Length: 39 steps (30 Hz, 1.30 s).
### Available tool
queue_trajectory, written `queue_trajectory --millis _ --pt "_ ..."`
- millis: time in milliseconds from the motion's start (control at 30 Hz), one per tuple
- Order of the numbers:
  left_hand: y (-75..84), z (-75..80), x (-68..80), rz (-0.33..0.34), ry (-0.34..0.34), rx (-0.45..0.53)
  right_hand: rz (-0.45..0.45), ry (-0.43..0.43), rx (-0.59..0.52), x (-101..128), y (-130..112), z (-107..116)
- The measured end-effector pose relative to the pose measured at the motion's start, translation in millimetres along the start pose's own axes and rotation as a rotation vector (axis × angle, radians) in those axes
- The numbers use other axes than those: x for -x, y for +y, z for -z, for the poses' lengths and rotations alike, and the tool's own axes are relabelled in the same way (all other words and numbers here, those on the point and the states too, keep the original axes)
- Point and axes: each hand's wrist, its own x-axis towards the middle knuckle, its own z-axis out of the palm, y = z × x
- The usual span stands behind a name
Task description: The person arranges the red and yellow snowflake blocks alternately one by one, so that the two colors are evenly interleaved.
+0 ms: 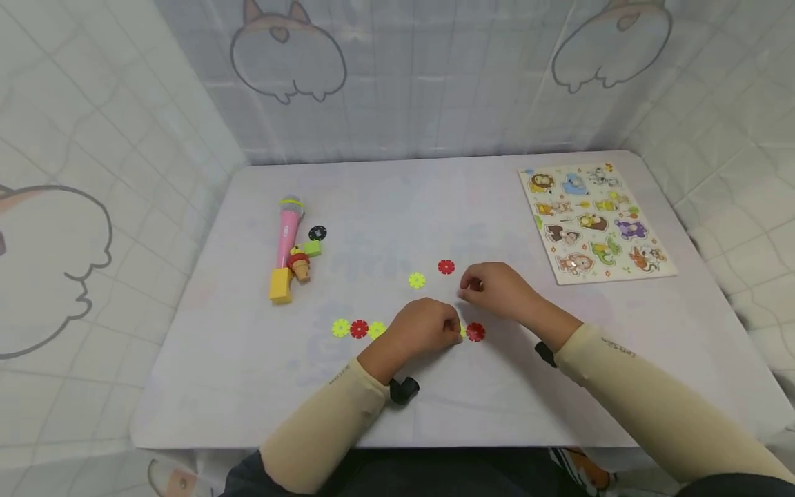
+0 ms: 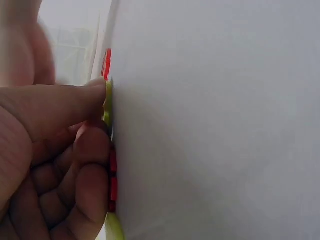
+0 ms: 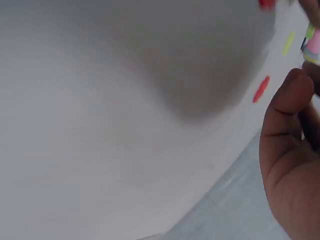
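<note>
My left hand is low over a row of notched plastic discs. Its thumb and index finger pinch a yellow disc lying flat on the table, mostly covered by the hand in the head view. Just right of that is a red disc; at the row's left end are a yellow disc, another red disc and a second yellow disc. My right hand hovers above the table, fingers loosely curled, with nothing visible in them. A loose red disc and loose yellow disc lie beyond the hands.
On the left are a pink toy microphone, a yellow block, a green block, a toy ice-cream cone and a black round chip. An animal puzzle board lies back right on the white table.
</note>
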Motion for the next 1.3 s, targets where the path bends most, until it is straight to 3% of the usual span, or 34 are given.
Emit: queue_trajectory --millis 167,300,500,700,867,1033,1167,1300 --pt "4.0 -3.8 1.8 -0.01 0.033 -0.01 0.113 -0.087 0.147 -49 -27 -2" --pt "9.7 -9.2 -2.9 -0.055 0.054 -0.023 0.186 -0.193 0.288 -74 -43 -10" --pt "15.6 -14.8 -11.1 -0.072 0.047 -0.027 0.181 -0.301 0.33 -80 -46 -17" --pt "13.8 -11.5 -11.0 -0.039 0.034 -0.027 0.192 -0.269 0.277 -78 -49 -14" --pt "12.2 -7.5 -10.4 0.004 0.004 -0.054 0.234 -0.142 0.055 -50 -31 5" --pt "13.6 -6.1 -11.7 0.047 -0.027 -0.093 0.074 -0.023 -0.17 8 8 29" --pt "15.2 -5.9 -13.4 0.087 -0.047 -0.121 -0.05 -0.08 -0.175 42 32 26" --pt "17.8 -6.8 -16.0 0.099 -0.057 -0.152 -0.046 -0.11 -0.096 58 40 11"
